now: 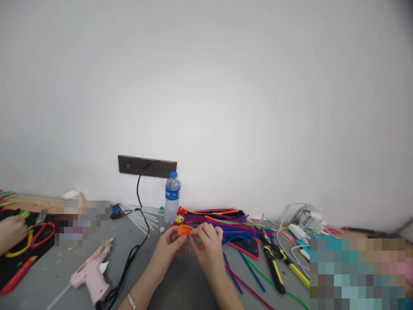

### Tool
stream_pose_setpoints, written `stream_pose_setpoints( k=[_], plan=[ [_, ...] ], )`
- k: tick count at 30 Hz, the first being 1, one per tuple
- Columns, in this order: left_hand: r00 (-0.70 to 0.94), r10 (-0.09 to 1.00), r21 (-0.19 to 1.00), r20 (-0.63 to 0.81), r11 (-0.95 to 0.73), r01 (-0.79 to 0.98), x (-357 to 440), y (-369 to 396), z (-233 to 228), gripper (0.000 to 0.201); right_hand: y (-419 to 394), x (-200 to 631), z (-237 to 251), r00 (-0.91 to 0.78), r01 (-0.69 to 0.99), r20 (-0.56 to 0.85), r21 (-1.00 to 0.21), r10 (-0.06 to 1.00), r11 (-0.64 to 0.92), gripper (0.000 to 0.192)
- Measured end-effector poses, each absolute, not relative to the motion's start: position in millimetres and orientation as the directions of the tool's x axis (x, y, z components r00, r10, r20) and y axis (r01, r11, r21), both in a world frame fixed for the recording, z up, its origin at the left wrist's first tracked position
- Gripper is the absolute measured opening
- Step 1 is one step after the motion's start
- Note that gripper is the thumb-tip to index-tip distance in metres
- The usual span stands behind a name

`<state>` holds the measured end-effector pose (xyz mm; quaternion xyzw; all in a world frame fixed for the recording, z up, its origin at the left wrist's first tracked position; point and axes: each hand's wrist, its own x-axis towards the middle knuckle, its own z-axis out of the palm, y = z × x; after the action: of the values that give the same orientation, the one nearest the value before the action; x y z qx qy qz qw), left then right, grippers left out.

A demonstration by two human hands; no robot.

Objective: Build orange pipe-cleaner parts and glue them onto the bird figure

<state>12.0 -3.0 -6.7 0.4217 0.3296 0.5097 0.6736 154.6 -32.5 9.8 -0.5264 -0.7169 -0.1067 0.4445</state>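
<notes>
Left hand [170, 244] and right hand [206, 242] both pinched on small orange fuzzy pipe-cleaner piece [185, 229] — bare grey tabletop [180, 284] below (pink glue gun [92, 272] left, yellow-handled pliers [273, 266] right).

Craft workroom. Grey table [180, 284] against bare white wall [226, 86], strewn with coloured pipe cleaners [222, 221], pink glue gun [92, 273], glue sticks [145, 217], yellow-handled pliers [274, 262]. Dark socket strip [146, 166] on wall. Another person's hand [11, 230] working alongside.
</notes>
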Motion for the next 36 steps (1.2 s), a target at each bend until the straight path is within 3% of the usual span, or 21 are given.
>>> stream_pose_setpoints(
  k=[18, 22, 25, 29, 32, 36],
  plan=[
    [0.079, 0.989, 0.943, 0.126, -0.095, -0.319, 11.3, 2.8, -14.2, 0.035, -35.6, 150.8, 9.7, -0.080, 0.836, 0.761, -0.300, 0.644, 0.459, 0.012],
    [0.071, 0.985, 0.957, 0.155, -0.132, -0.257, 8.4, 7.0, -16.7, 0.035, -33.6, 161.2, 13.4, 0.062, 0.701, 0.757, -0.497, 0.650, 0.512, 0.006],
    [0.134, 0.969, 0.959, 0.206, -0.173, -0.227, 8.2, 4.8, -13.5, 0.029, -29.5, 176.2, 17.3, 0.155, 0.504, 0.639, -0.707, 0.754, 0.496, 0.011],
    [0.251, 0.946, 0.967, 0.204, -0.153, -0.206, 9.4, -3.7, -3.6, 0.021, -27.7, 193.9, 23.5, 0.009, 0.325, 0.463, -0.839, 0.886, 0.435, 0.017],
    [0.346, 0.918, 0.973, 0.193, -0.134, -0.189, 9.6, -8.7, 1.5, 0.019, -30.3, 198.9, 27.6, -0.137, 0.279, 0.383, -0.870, 0.914, 0.406, 0.018],
    [0.425, 0.883, 0.977, 0.201, -0.150, -0.151, 9.3, -11.0, 1.7, 0.016, -33.1, 199.5, 29.4, -0.184, 0.245, 0.316, -0.902, 0.931, 0.354, 0.015]
  ],
)
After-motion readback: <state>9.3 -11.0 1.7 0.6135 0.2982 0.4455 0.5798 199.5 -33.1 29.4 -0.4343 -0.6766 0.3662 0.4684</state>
